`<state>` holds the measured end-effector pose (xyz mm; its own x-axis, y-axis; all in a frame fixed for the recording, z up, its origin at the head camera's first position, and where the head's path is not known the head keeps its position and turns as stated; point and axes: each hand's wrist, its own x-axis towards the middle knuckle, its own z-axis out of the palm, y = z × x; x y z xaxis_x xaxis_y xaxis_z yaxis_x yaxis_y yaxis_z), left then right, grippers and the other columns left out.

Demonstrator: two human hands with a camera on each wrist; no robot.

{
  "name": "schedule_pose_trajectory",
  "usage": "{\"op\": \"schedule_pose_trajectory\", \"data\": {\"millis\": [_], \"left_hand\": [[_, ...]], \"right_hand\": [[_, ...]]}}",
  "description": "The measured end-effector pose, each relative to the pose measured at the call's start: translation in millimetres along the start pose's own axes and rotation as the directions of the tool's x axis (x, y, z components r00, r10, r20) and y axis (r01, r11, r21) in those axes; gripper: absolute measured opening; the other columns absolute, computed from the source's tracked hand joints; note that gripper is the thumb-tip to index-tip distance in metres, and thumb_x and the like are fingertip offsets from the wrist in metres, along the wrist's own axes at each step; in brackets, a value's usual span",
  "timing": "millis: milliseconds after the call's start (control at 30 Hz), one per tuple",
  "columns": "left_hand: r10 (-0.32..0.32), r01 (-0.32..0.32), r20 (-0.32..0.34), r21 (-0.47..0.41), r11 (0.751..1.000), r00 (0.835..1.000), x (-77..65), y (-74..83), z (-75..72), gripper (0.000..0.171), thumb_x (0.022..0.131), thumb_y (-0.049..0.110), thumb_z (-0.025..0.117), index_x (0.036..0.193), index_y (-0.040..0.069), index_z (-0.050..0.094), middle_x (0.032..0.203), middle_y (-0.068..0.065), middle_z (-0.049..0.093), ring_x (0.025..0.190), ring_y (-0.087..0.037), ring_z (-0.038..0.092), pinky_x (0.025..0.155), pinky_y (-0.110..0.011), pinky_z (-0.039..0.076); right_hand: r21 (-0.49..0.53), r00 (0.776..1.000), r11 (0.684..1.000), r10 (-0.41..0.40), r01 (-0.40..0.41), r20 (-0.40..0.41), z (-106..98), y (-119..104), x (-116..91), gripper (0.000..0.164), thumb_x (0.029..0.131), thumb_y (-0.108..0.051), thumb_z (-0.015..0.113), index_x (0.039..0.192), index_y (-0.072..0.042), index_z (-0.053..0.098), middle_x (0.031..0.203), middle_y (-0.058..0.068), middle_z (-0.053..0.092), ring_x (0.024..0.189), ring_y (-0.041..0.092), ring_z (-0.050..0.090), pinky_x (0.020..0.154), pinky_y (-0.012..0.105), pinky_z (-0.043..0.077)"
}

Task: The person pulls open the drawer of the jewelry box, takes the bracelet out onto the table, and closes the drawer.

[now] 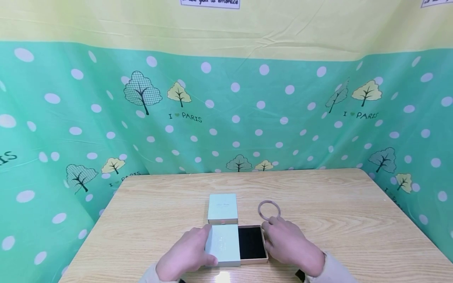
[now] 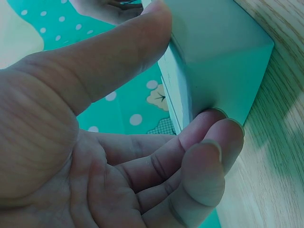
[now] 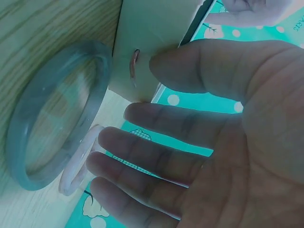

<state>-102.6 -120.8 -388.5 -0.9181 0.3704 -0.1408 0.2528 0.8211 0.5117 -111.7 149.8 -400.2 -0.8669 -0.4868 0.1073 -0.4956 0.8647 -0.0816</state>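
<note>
A pale blue slide-out box sleeve (image 1: 222, 245) lies near the table's front. My left hand (image 1: 187, 249) holds its left end, thumb at the front side and fingers toward the back. From the right side sticks out a drawer (image 1: 252, 243) with a black lining. My right hand (image 1: 291, 243) is at the drawer's outer end. In the right wrist view its fingers are fairly straight, the thumb beside a small ribbon pull (image 3: 133, 66). A greyish bangle (image 3: 19, 152) lies near the fingertips, with a second, paler bangle (image 3: 66, 185) beyond; the head view shows only one bangle (image 1: 259, 209).
A second pale blue box (image 1: 222, 206), closed, stands right behind the first one. The wooden table (image 1: 159, 208) reaches back to a green dotted curtain (image 1: 212, 137) with tree prints, which also hangs at both sides.
</note>
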Motion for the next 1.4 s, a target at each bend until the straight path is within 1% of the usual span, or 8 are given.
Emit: {"op": "schedule_pose_trajectory", "data": {"millis": [233,433,767,967,1133,1400], "left_hand": [[0.010,-0.010,-0.009,0.001,1.000,1.000,-1.3,1.0,-0.6,0.060,0.061,0.029,0.089,0.102,0.003,0.054,0.079,-0.002,0.057,0.069,-0.015,0.051,0.062,-0.035,0.047],[0.010,-0.010,-0.015,0.005,1.000,1.000,-1.1,1.1,-0.5,0.059,0.060,0.029,0.089,0.101,0.004,0.054,0.078,-0.002,0.056,0.069,-0.016,0.051,0.062,-0.036,0.046],[0.008,-0.008,-0.011,0.005,1.000,1.000,-1.4,0.7,-0.9,0.058,0.060,0.029,0.089,0.100,0.004,0.054,0.078,-0.001,0.056,0.069,-0.016,0.051,0.062,-0.036,0.047],[0.009,-0.009,-0.011,-0.001,1.000,1.000,-1.4,0.8,-1.4,0.058,0.060,0.029,0.089,0.099,0.004,0.054,0.078,-0.002,0.056,0.069,-0.016,0.050,0.062,-0.036,0.046],[0.003,-0.003,-0.011,-0.002,1.000,1.000,-1.3,1.0,-1.2,0.059,0.060,0.029,0.089,0.101,0.004,0.054,0.079,-0.002,0.057,0.069,-0.016,0.051,0.063,-0.036,0.047],[0.002,-0.002,-0.012,-0.011,1.000,1.000,-0.9,0.9,0.1,0.061,0.060,0.029,0.089,0.104,0.003,0.055,0.080,-0.002,0.057,0.069,-0.016,0.050,0.062,-0.035,0.046]], "right_hand": [[0.002,1.000,1.000,-0.014,0.014,-0.017,-0.4,-1.6,0.3,0.013,0.076,-0.018,0.070,0.084,-0.014,0.061,0.078,-0.005,0.050,0.071,0.014,0.049,0.056,0.033,0.043],[0.015,0.999,0.999,-0.028,0.029,-0.022,-0.5,-2.5,0.4,0.015,0.076,-0.018,0.070,0.088,-0.012,0.062,0.079,-0.005,0.050,0.070,0.013,0.048,0.057,0.033,0.043],[0.032,0.998,0.998,-0.057,0.058,-0.031,0.9,-3.5,0.9,0.016,0.077,-0.018,0.069,0.089,-0.010,0.062,0.077,-0.006,0.047,0.064,0.011,0.044,0.056,0.031,0.042],[0.031,0.997,0.997,-0.068,0.069,-0.030,1.9,-4.6,1.4,0.018,0.078,-0.019,0.070,0.092,-0.010,0.063,0.078,-0.006,0.048,0.070,0.012,0.047,0.058,0.032,0.044],[0.031,0.996,0.997,-0.076,0.077,-0.035,2.1,-6.0,1.7,0.016,0.078,-0.019,0.069,0.090,-0.011,0.063,0.079,-0.006,0.049,0.071,0.012,0.048,0.057,0.032,0.044],[0.037,0.993,0.994,-0.100,0.103,-0.065,5.0,-6.8,1.7,0.014,0.080,-0.019,0.069,0.089,-0.011,0.063,0.077,-0.006,0.048,0.068,0.010,0.045,0.055,0.029,0.041]]}}
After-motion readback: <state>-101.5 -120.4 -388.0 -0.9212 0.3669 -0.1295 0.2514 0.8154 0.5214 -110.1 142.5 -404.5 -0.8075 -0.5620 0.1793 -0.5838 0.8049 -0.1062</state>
